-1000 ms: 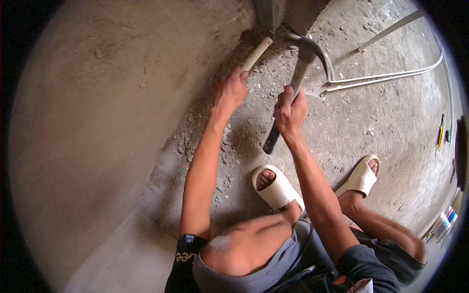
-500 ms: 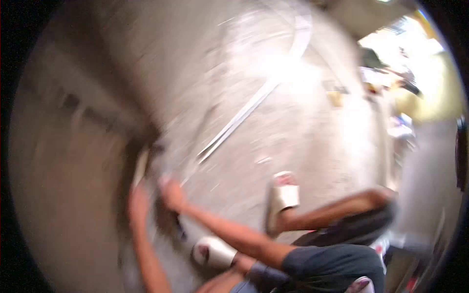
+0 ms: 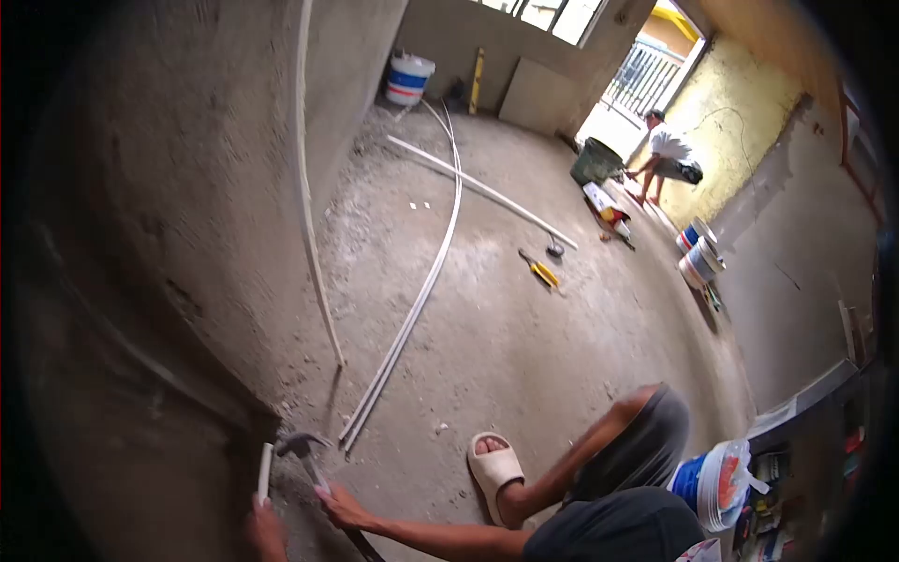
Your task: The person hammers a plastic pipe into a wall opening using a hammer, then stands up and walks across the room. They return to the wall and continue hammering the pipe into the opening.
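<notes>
My right hand [image 3: 345, 509] grips a claw hammer [image 3: 302, 446] just below its head, and the dark lower handle runs down past my wrist. My left hand [image 3: 267, 530], low in the corner by the wall, is closed around a short white rod [image 3: 265, 473] that points upward. The hammer head is just right of the rod's upper end. Beyond my hands, long thin white strips [image 3: 412, 320] lie curved across the floor. Another long white strip [image 3: 304, 178] leans up along the wall.
A straight white pipe [image 3: 487, 192] and yellow-handled pliers [image 3: 543, 273] lie on the floor ahead. A paint bucket [image 3: 409, 79] stands at the far wall. Near the doorway a person [image 3: 669, 150] bends beside a dark tub [image 3: 596, 161]. More buckets [image 3: 700, 262] stand to the right.
The view has swung up and steadied from a blur, bringing the far wall, doorway and bent person into sight. My hands now appear lower in the frame.
</notes>
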`<action>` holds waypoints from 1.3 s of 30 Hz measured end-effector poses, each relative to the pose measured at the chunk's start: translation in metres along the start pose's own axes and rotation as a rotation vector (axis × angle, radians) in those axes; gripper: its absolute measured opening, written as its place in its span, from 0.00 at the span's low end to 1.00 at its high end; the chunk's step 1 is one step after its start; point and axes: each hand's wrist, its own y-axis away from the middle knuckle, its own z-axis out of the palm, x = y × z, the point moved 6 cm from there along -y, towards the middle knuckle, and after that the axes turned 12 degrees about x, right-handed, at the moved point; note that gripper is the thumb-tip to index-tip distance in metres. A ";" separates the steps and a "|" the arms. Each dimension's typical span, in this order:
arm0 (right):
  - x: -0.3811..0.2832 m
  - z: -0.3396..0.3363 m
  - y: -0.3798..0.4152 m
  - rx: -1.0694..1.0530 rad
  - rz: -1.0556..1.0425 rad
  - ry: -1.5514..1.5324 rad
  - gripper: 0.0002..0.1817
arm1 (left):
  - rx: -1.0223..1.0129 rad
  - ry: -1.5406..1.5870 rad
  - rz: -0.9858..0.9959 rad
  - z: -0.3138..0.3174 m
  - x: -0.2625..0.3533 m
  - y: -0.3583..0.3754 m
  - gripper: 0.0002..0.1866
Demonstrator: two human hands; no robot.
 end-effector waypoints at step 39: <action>-0.034 -0.061 0.000 -0.047 0.036 0.178 0.18 | -0.021 0.320 -0.185 -0.008 -0.040 0.072 0.20</action>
